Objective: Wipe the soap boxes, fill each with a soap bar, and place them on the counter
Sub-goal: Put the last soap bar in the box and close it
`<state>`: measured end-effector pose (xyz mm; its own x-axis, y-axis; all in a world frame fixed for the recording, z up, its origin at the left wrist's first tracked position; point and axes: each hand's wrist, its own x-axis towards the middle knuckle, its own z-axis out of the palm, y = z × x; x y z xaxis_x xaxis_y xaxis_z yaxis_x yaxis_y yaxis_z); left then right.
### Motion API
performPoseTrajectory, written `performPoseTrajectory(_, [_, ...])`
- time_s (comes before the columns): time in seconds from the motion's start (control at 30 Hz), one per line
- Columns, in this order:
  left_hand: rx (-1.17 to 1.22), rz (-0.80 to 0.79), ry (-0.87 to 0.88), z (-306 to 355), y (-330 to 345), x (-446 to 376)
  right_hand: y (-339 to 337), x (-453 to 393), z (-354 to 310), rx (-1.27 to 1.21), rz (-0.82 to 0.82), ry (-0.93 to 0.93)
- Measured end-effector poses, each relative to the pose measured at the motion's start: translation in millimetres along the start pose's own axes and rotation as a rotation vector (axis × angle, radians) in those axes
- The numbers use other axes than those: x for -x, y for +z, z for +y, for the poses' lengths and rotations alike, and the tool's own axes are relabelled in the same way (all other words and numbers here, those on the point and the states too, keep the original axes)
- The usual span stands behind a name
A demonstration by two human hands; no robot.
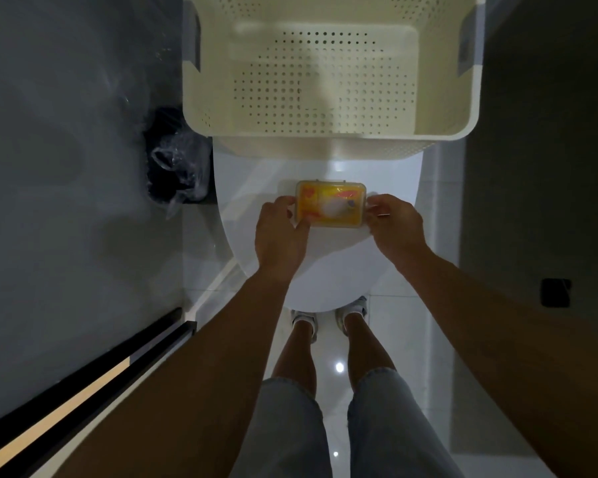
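Observation:
A clear soap box [330, 204] with a yellow-orange wrapped soap bar inside lies on the closed white toilet lid [325, 267]. My left hand [280, 232] grips the box's left end, thumb along its near edge. At the box's right end my right hand [394, 225] has curled fingers pinching the rim. The box's lid looks closed over the soap.
A cream perforated basket [332, 132] stands empty on the toilet tank just behind the box. A black bin with a clear plastic liner [176, 160] sits left of the toilet. A grey wall is at left, white floor tiles and my feet below.

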<state>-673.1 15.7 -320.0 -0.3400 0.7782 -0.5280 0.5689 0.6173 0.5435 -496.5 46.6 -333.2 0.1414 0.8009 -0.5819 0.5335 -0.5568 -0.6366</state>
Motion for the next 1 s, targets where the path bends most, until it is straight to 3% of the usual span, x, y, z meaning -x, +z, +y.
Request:
performPoseTrajectory(0.23, [0.005,-0.024,-0.052,7,1,-10,3,0,-4,0.065,0.009,-0.049])
performPoseTrajectory(0.57, [0.261,-0.071,-0.027,18,-4,16,-31,37,-8,-0.140,0.085,0.042])
performPoseTrajectory(0.73, [0.367,-0.089,0.064,68,-24,42,-76,71,-35,-0.237,0.123,0.063])
performPoseTrajectory(1.0, [0.467,-0.123,0.313,183,-90,72,-157,118,-104,-0.510,0.251,-0.092])
